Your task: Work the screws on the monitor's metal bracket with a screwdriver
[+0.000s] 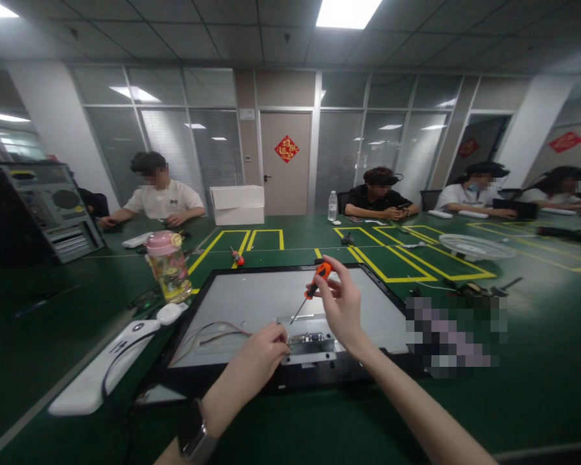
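The right hand point(341, 300) grips an orange-and-black screwdriver point(314, 287) by its handle, shaft slanting down toward the left end of a metal bracket point(326, 354) (tip contact cannot be determined). The left hand point(264, 352) is at that same end, fingers curled close together; whether they pinch a part cannot be told. The bracket, carrying a circuit board point(311, 338), sits on a black-framed display panel point(256, 290) lying flat on the green bench point(343, 420). Thin wires point(213, 331) cross the panel's left side. Beyond its left edge stands a pink-lidded bottle point(168, 271).
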Motion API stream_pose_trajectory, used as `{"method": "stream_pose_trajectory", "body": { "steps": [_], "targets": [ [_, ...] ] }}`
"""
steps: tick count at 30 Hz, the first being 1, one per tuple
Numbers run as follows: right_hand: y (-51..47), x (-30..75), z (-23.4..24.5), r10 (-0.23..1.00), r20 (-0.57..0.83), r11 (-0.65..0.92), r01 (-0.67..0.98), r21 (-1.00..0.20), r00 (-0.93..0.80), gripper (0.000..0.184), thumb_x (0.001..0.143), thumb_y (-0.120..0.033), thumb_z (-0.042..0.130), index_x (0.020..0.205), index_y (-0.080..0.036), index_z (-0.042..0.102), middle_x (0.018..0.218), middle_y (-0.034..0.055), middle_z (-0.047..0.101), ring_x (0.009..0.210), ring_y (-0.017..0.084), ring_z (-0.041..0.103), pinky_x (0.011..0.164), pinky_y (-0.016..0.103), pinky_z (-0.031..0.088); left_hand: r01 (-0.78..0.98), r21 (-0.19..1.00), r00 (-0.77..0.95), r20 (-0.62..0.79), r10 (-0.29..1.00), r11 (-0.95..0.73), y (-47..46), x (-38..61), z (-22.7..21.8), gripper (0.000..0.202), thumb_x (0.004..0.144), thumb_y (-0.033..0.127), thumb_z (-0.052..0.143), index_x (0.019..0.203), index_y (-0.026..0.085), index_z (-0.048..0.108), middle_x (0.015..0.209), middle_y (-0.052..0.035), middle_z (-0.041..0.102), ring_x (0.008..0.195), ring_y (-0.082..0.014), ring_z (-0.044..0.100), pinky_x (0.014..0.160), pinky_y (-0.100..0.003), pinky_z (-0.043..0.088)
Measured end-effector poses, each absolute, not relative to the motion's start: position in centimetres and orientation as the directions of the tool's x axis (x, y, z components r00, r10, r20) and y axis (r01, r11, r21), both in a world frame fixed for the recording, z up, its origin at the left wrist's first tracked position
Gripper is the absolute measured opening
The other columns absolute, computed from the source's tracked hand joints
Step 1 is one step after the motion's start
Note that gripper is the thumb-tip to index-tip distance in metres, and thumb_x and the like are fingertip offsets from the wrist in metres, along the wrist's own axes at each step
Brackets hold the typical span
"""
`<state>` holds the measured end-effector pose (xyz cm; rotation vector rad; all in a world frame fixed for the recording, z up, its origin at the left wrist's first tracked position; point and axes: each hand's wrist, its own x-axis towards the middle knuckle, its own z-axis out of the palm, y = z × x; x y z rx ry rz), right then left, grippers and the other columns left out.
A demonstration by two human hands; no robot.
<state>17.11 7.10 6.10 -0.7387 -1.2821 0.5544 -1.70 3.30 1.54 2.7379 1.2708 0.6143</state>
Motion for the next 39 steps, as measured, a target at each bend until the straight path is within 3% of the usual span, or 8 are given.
{"method": "stream_pose_trajectory", "body": {
  "steps": [3,5,8,17,32,36,39],
  "targets": [
    [7.9,16.0,4.4,0.725,0.656,0.662,0.049,-0.748,0.208,0.032,0.090,-0.036,0.060,0.118,-0.021,0.059,0.095,0.0027,0.064,0.062,0.014,0.069,0.055,0.029,0.062,0.751,0.300,0.500,0.324,0.803,-0.589,2.1,-2.0,0.7,0.030,0.087,0.000,0.052,0.088,0.020,0.075,0.106,-0.0061,0.071,0.098,-0.0193,0.067,0.089,-0.032,0.055],
    [7.8,15.8,3.5,0.710,0.667,0.668,0.086,-0.739,0.226,0.029,0.092,-0.033,0.058,0.117,-0.022,0.059,0.093,0.0018,0.063,0.059,0.012,0.066,0.054,0.028,0.060,0.747,0.344,0.466,0.339,0.817,-0.569,1.2,-2.1,0.0,0.029,0.085,0.002,0.056,0.094,0.022,0.075,0.121,-0.0069,0.070,0.114,-0.0232,0.064,0.101,-0.039,0.052],
    [7.5,16.0,2.8,0.664,0.714,0.697,0.161,-0.699,0.223,0.025,0.091,-0.030,0.058,0.114,-0.022,0.061,0.095,0.0028,0.062,0.061,0.012,0.064,0.054,0.027,0.059,0.762,0.389,0.396,0.354,0.847,-0.519,0.3,-2.0,-0.9,0.031,0.089,0.010,0.056,0.111,0.022,0.073,0.133,-0.0089,0.066,0.120,-0.0264,0.063,0.104,-0.045,0.051],
    [7.2,16.0,2.7,0.689,0.700,0.681,0.160,-0.714,0.189,0.025,0.091,-0.030,0.058,0.115,-0.022,0.062,0.091,0.0016,0.061,0.057,0.011,0.062,0.051,0.026,0.057,0.742,0.490,0.316,0.346,0.883,-0.457,0.2,-1.5,-0.4,0.027,0.093,0.016,0.050,0.093,0.021,0.077,0.126,-0.0086,0.070,0.110,-0.0241,0.069,0.100,-0.040,0.054],
    [7.3,15.8,2.1,0.662,0.739,0.717,0.183,-0.673,0.124,0.024,0.093,-0.028,0.057,0.116,-0.023,0.061,0.092,0.0017,0.059,0.056,0.010,0.061,0.050,0.025,0.057,0.751,0.479,0.307,0.358,0.882,-0.455,0.1,-1.3,-0.4,0.028,0.092,0.015,0.050,0.092,0.021,0.077,0.125,-0.0088,0.070,0.107,-0.0225,0.071,0.098,-0.038,0.055],
    [7.5,16.1,1.7,0.617,0.787,0.774,0.170,-0.610,0.016,0.026,0.096,-0.024,0.053,0.122,-0.024,0.057,0.097,0.0048,0.062,0.065,0.013,0.068,0.053,0.025,0.059,0.772,0.453,0.308,0.344,0.887,-0.445,0.0,-1.2,-0.3,0.030,0.093,0.014,0.048,0.093,0.020,0.077,0.127,-0.0085,0.070,0.112,-0.0227,0.069,0.102,-0.039,0.053],
    [7.2,16.3,1.9,0.601,0.788,0.799,0.113,-0.590,-0.134,0.030,0.099,-0.022,0.046,0.128,-0.027,0.052,0.112,0.0093,0.065,0.073,0.014,0.072,0.061,0.027,0.062,0.781,0.430,0.324,0.342,0.882,-0.453,-0.3,-1.2,-0.1,0.029,0.093,0.014,0.048,0.097,0.020,0.076,0.129,-0.0083,0.069,0.116,-0.0232,0.067,0.104,-0.040,0.052]
  ]
}}
